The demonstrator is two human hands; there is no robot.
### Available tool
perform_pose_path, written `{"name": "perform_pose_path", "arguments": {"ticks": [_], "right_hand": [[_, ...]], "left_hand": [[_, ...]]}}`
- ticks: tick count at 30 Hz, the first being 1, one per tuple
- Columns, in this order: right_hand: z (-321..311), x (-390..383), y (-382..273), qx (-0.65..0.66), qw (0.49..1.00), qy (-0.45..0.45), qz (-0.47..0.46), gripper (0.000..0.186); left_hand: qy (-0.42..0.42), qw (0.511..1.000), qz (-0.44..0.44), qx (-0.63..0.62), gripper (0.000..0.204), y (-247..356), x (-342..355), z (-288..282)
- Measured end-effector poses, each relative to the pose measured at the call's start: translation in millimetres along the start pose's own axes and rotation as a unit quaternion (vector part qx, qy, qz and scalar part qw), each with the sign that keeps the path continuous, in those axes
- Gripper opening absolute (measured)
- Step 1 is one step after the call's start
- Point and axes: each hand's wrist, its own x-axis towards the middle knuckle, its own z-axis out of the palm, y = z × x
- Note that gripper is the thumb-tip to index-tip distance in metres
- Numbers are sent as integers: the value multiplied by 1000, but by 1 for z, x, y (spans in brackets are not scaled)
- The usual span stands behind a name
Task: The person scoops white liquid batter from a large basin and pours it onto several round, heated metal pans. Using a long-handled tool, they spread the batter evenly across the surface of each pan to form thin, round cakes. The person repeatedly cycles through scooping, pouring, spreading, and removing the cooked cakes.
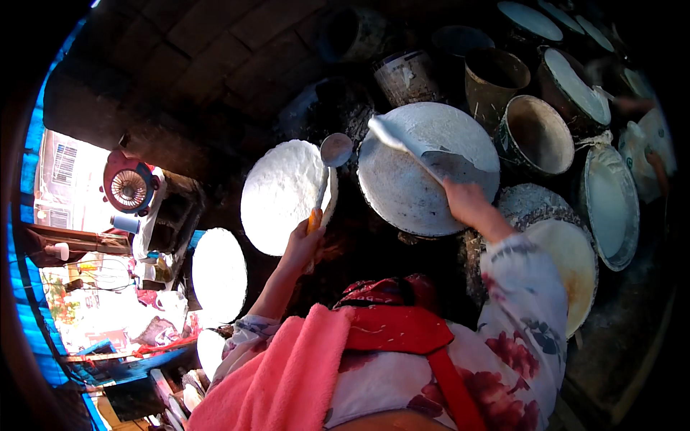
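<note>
My left hand (pixel 302 244) grips the orange handle (pixel 314 220) of a ladle, whose metal bowl (pixel 336 149) is raised between two round surfaces. The left round surface (pixel 273 194) carries a bright white, uneven layer. My right hand (pixel 467 205) is closed on a long white-coated spatula (pixel 392 135) lying diagonally across the middle round plate (pixel 402 205). That plate has a mottled white coating with a bare grey patch at its upper right. The spatula's end under my fingers is hidden.
Several buckets (pixel 535 133), coated pans (pixel 607 208) and white discs (pixel 219 274) surround me. A pale yellow round surface (pixel 557 276) is at lower right. Another person's hand (pixel 654 158) shows at far right. A red fan (pixel 129 188) stands by the bright opening at left.
</note>
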Motion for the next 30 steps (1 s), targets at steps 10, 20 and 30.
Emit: {"name": "perform_pose_path", "arguments": {"ticks": [10,20,30], "right_hand": [[-7,32,38,20,999,23,22,42],[-17,18,43,42,996,47,63,43],[-38,-81,35,18,997,-40,-60,40]], "left_hand": [[2,999,-17,-37,33,-1,-6,1],[-6,997,-59,-57,32,0,-36,6],[-11,996,-40,-80,39,-20,-44,9]]}}
